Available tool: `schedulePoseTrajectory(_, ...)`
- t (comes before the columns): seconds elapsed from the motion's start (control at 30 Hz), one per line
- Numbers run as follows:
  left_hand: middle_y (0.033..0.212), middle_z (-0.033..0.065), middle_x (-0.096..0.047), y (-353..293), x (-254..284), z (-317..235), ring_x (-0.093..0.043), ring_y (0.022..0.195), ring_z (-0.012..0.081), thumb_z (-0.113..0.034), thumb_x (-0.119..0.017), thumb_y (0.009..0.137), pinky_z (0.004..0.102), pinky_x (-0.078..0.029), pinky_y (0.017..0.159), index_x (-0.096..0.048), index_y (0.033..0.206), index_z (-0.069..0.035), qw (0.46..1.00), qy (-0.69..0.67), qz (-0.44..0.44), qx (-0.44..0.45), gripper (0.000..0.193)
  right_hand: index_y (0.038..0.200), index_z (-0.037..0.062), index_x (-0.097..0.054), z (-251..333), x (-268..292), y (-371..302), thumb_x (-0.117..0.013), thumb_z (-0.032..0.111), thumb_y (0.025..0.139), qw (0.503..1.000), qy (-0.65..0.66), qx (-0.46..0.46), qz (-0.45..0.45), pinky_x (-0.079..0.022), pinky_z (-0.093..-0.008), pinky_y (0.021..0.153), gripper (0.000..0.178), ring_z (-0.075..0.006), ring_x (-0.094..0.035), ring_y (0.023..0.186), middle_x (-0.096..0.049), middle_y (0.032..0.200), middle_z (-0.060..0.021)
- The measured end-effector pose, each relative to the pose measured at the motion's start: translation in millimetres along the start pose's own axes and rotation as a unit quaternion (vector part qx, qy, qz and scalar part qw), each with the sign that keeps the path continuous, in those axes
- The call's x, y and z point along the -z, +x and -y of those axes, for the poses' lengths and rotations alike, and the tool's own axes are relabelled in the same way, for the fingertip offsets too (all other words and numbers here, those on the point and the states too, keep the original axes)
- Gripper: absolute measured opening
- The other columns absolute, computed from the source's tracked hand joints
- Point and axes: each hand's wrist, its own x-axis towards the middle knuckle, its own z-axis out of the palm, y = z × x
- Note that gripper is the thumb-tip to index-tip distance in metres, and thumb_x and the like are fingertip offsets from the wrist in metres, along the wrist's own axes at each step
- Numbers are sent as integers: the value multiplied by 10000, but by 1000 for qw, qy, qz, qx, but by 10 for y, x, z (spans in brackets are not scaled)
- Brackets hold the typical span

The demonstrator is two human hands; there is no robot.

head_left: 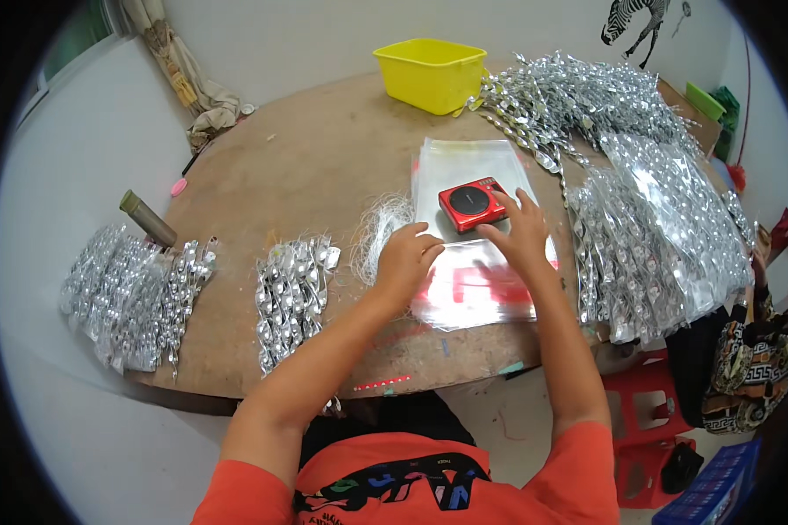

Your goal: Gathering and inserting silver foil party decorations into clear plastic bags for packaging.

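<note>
A stack of clear plastic bags (473, 162) with red print lies on the table in front of me. On it rests a small red device with a round black speaker face (470, 201). My left hand (406, 262) is at the stack's left side, its fingers curled together on the edge of a bag. My right hand (524, 232) is over the stack's right side, thumb and fingers spread beside the device's right end. A tangle of thin white string (381, 229) lies just beyond my left hand.
Bundles of silver twisted strips lie at far left (118, 293), left of centre (291, 293) and in a big heap at right (587, 96). Bagged strips (665, 236) cover the right side. A yellow bin (431, 79) stands at the back, a greenish tube (149, 219) at left.
</note>
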Motion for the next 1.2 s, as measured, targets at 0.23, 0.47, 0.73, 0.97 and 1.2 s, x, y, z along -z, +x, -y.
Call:
schedulePoseTrajectory(0.23,1126,149,-622,50,99,-108,-566,1036,323,-252,-685,812,415,-455,882,-712,906,-81,997,77,-3,16,198,1264,238,-571,245,-100,162,-774,478,647,991,2,-94,96,-289,-678,962,692,-398,-313,1322,-354,1445,-178)
schedulePoseTrajectory(0.47,1053,132,-629,90,230,-140,-632,827,278,-222,-702,803,359,-505,730,-675,1029,-42,989,-29,65,131,290,1237,237,-593,127,-376,69,-755,444,686,998,-29,-58,-2,-223,-692,999,611,-394,-306,1326,-369,1452,-112)
schedulePoseTrajectory(0.73,1099,136,-605,109,368,-124,-605,994,197,-46,-655,826,310,-515,829,-602,1175,-32,858,-396,-8,326,353,1237,305,-596,-17,-400,85,-759,416,704,994,1,-107,-18,-274,-590,1036,569,-386,-342,1303,-361,1454,-115)
schedulePoseTrajectory(0.97,1068,134,-566,11,387,-144,-596,1001,225,1,-639,851,334,-533,869,-422,1320,-36,700,-572,-126,408,518,1275,333,-576,-130,-422,64,-745,344,733,994,8,-106,-37,-349,-514,1009,568,-373,-385,1279,-384,1430,-181)
schedulePoseTrajectory(1.2,1182,186,-573,-92,366,-395,-611,987,236,-105,-609,905,340,-544,837,-443,1226,22,559,-664,-17,497,383,1280,356,-567,-189,-415,25,-735,357,741,994,-7,-106,-38,-349,-515,1000,564,-368,-418,1260,-431,1395,-176)
